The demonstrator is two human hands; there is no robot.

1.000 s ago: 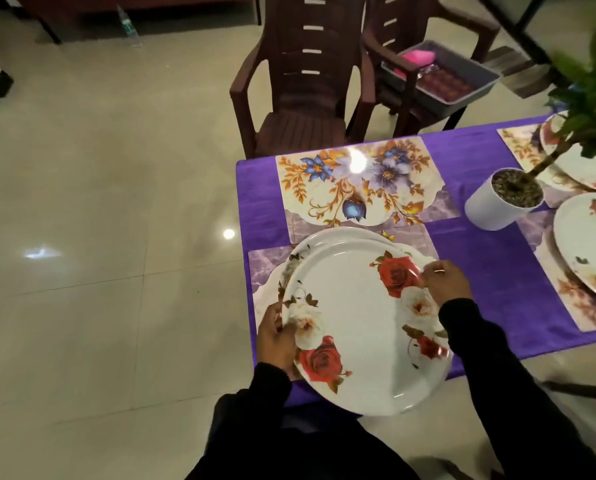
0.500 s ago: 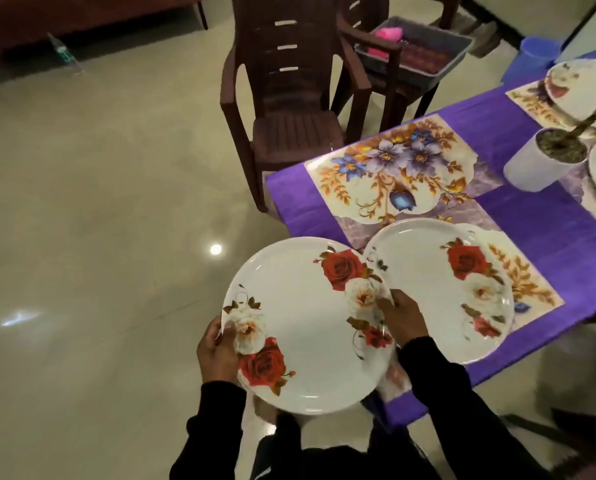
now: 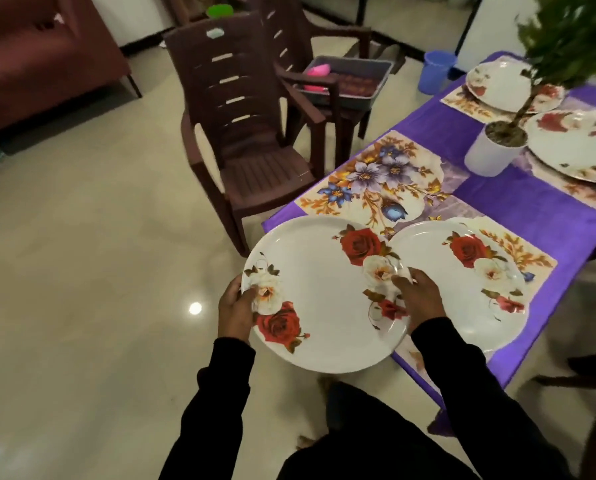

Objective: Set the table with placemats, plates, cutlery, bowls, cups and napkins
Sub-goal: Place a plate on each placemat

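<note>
White with red and cream roses, the plate (image 3: 324,299) we're carrying sits right between our two hands, held over the floor just off the table's near corner. Our left hand (image 3: 236,311) grips its left rim, thumb curled over the top by the cream rose, fingers tucked underneath. Our right hand (image 3: 419,301) pinches the right rim, fingers curled over the edge near the small red flower. That right edge overlaps the rim of a second matching plate (image 3: 469,285), which lies on a floral placemat (image 3: 528,252) on the purple tablecloth (image 3: 518,199).

Just beyond those two plates there's another placemat (image 3: 376,181) with blue and lilac flowers, nothing on it. Further along the table we see two more rose plates (image 3: 573,147), (image 3: 497,81), each on its own mat.

Containers: a white pot (image 3: 492,155) stands between the bare mat and the far plates, with dark soil or gravel inside and a leafy green plant (image 3: 566,32) leaning up out of it. A grey tub (image 3: 352,95) rests on the seat of the farther brown plastic chair (image 3: 310,64), holding something pink (image 3: 319,69) and some dark reddish stuff we can't make out. A nearer brown chair (image 3: 241,133) has its seat bare. A blue bucket (image 3: 436,71) stands on the floor past the table; can't tell what's in it.
</note>
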